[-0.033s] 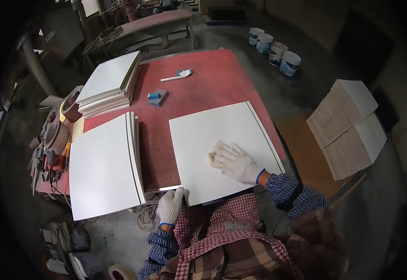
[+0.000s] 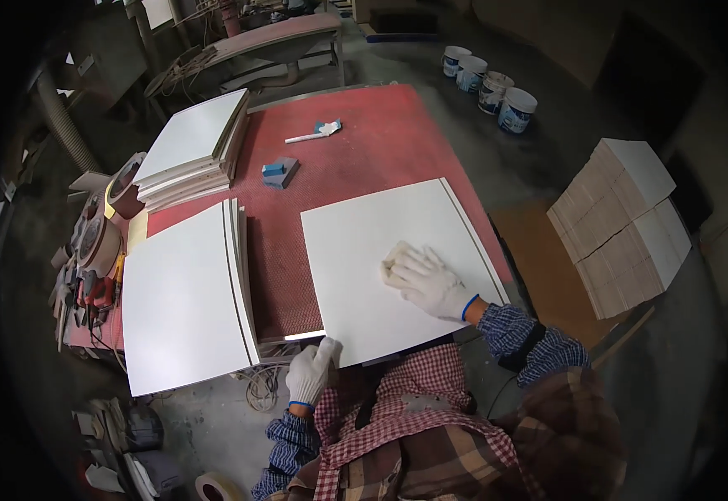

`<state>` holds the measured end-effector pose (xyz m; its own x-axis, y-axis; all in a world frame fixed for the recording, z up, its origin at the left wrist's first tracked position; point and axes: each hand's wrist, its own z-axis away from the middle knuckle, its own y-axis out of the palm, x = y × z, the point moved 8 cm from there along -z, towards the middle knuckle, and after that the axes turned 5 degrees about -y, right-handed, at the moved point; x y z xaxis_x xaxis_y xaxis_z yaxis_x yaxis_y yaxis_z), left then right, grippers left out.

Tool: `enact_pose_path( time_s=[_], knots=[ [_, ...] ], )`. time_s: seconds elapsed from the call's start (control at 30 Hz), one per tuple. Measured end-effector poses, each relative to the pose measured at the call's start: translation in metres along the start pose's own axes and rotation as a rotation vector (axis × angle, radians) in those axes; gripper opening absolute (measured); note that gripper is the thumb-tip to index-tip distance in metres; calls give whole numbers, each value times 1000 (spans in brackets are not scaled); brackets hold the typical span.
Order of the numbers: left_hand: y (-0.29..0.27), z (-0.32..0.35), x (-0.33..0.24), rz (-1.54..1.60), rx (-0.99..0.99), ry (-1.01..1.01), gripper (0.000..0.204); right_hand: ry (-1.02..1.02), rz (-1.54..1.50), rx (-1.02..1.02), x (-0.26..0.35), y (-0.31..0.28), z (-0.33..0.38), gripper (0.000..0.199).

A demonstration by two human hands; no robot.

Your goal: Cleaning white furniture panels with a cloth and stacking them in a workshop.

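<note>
A white panel (image 2: 364, 309) with a dark groove along its right edge lies on the red-covered table (image 2: 364, 125). My right hand (image 2: 431, 284), in a white knit glove, presses a wadded cream cloth (image 2: 395, 265) flat against the panel's surface. At the panel's near left corner, my gloved left hand (image 2: 309, 372) is closed around the edge; its lower fingers are partly hidden. Left of it rests a stack of similar white panels (image 2: 184, 301), the top one grooved along its right side.
Farther back stands another panel stack (image 2: 192, 138). A grey block with a blue piece (image 2: 280, 173) and a white stick-like tool (image 2: 314, 134) lie mid-table. Tape rolls (image 2: 101, 242) and tools crowd the left edge. Boards (image 2: 618, 230) are piled at right; several buckets (image 2: 517, 111) stand behind.
My right hand and the cloth have slid a little to the right across the panel. My left hand stays at the corner.
</note>
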<state>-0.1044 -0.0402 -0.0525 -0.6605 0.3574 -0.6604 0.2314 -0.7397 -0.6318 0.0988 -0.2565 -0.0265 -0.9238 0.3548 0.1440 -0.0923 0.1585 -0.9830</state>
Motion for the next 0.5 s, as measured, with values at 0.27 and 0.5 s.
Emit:
enact_pose_path(
  time_s=[0.27,0.5],
  knots=[
    [57,4,16,998,541,-222,48,572,198,-116,-181,25,-16,66],
    [66,6,30,1023,615,-287,51,488,284,-144,-166,54,-127,62]
  ],
)
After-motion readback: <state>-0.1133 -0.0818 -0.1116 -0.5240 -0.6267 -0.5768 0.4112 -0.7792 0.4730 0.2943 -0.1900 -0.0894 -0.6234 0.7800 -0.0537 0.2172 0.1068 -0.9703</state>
